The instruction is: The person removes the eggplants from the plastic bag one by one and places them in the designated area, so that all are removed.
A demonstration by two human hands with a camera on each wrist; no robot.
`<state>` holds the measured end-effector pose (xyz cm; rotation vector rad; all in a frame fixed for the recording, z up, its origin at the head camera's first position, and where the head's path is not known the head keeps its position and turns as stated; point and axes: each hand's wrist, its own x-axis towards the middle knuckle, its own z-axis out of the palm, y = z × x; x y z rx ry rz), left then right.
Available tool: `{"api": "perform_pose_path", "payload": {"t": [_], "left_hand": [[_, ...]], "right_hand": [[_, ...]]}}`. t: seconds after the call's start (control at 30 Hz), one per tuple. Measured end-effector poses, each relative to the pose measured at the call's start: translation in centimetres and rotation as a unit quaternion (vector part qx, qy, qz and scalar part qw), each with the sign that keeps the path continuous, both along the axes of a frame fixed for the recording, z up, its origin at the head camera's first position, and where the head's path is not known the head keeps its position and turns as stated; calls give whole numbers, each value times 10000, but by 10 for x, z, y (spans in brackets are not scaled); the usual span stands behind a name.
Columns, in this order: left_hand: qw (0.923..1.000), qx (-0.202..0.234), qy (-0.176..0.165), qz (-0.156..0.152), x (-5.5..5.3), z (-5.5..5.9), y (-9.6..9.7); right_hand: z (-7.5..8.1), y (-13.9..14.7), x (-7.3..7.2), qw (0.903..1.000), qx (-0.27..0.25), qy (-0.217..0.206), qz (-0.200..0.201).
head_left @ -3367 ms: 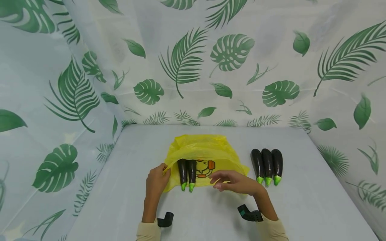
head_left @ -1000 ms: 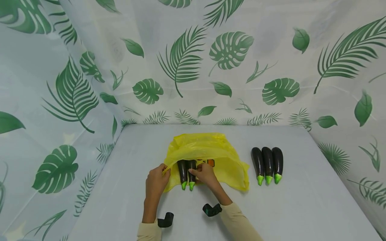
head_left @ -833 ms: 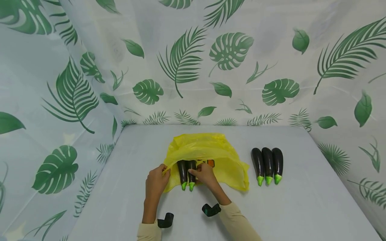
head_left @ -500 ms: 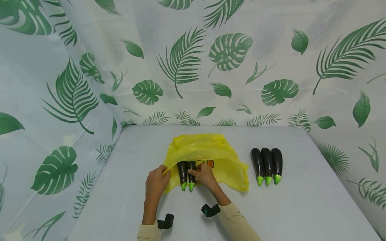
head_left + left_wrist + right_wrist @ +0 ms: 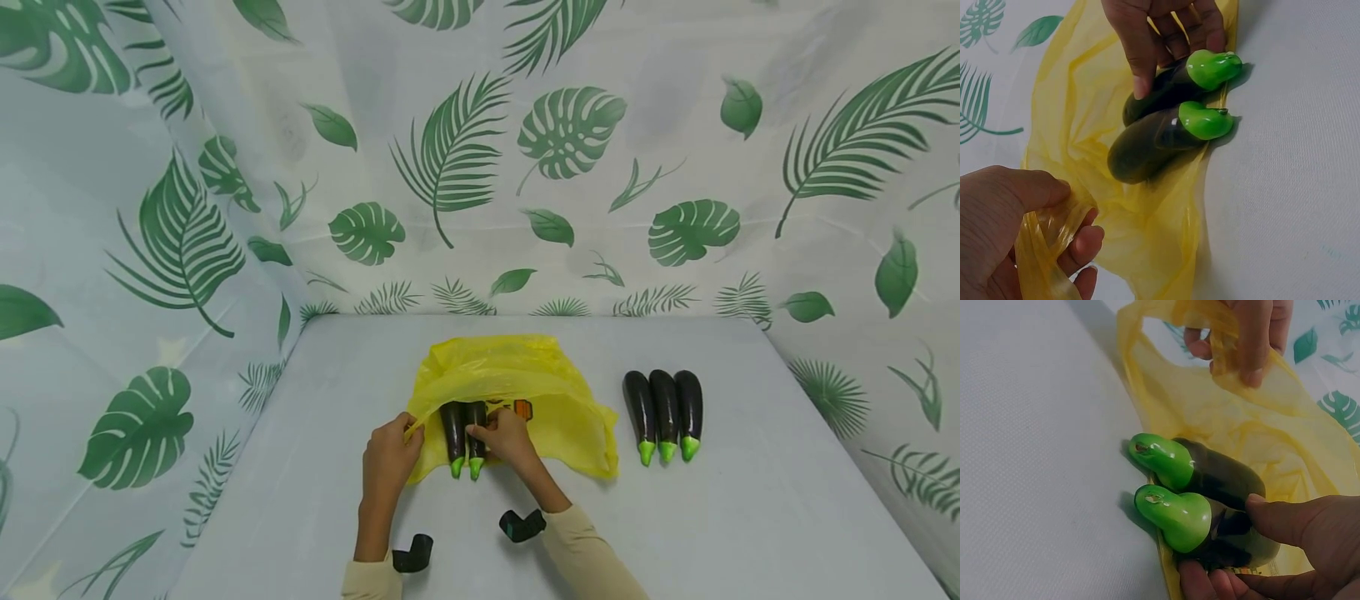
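Note:
A yellow plastic bag with a printed cartoon lies on the table, its mouth toward me. My left hand pinches the left edge of that mouth and holds it raised; in the left wrist view the handle bunches between thumb and fingers. Two dark eggplants with green stem ends lie side by side in the mouth: a left eggplant and a right eggplant. My right hand grips the right eggplant, thumb on top and fingers along its far side. Both green ends point toward me, past the bag's lower edge.
Several more eggplants lie in a row right of the bag, green ends toward me. The white table meets a leaf-printed cloth at the back and sides. A dark camera mount sits on each wrist.
My right hand has moved left from above the bag's right part and taken hold of the right eggplant. My left hand keeps its grip on the bag; the eggplants have barely moved.

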<state>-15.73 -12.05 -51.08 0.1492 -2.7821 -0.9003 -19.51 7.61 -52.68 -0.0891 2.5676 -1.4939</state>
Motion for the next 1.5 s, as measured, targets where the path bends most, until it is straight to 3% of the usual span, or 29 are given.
{"api": "perform_pose_path", "payload": {"t": [0.33, 0.63, 1.0, 1.17, 1.5], "left_hand": [[10000, -30, 31, 3, 1, 1, 0], [10000, -34, 63, -33, -1, 2, 0], [9999, -39, 84, -49, 1, 3, -2], [9999, -52, 129, -45, 4, 1, -2], [10000, -15, 90, 5, 1, 0, -2]], "right_hand": [[-3, 0, 0, 9999, 117, -14, -16], [0, 2, 0, 9998, -104, -163, -38], [4, 8, 5, 9994, 162, -153, -246], [5, 10, 5, 9987, 249, -316, -300], [8, 16, 11, 9977, -80, -622, -248]]}}
